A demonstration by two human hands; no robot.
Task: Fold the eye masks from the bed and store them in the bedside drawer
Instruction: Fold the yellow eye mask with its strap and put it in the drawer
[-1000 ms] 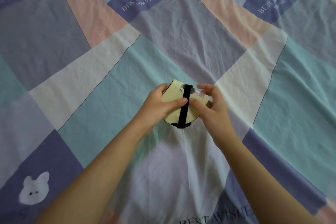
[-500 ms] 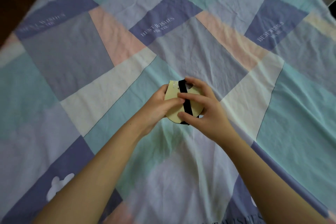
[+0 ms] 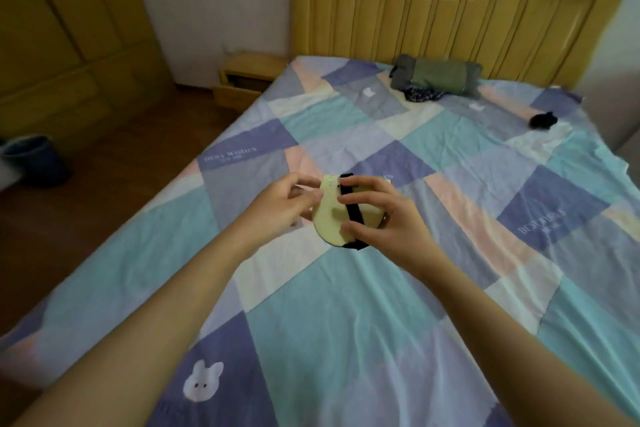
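I hold the folded eye mask (image 3: 332, 215) in the air above the patchwork bedsheet (image 3: 433, 305), pale yellow face toward me. Its black strap (image 3: 351, 208) runs top to bottom across the fold, marking the long axis; the rounded end points down. My right hand (image 3: 384, 222) pinches it, thumb low, fingers high. My left hand (image 3: 277, 208) pinches its left edge. The bedside drawer (image 3: 235, 94) stands open beside the headboard (image 3: 450, 17).

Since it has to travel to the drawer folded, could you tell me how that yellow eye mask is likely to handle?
The eye mask is probably soft and floppy: it sits doubled over between both hands. It looks light, pinched by fingertips alone. Its black strap wraps the fold, so it may stay shut.
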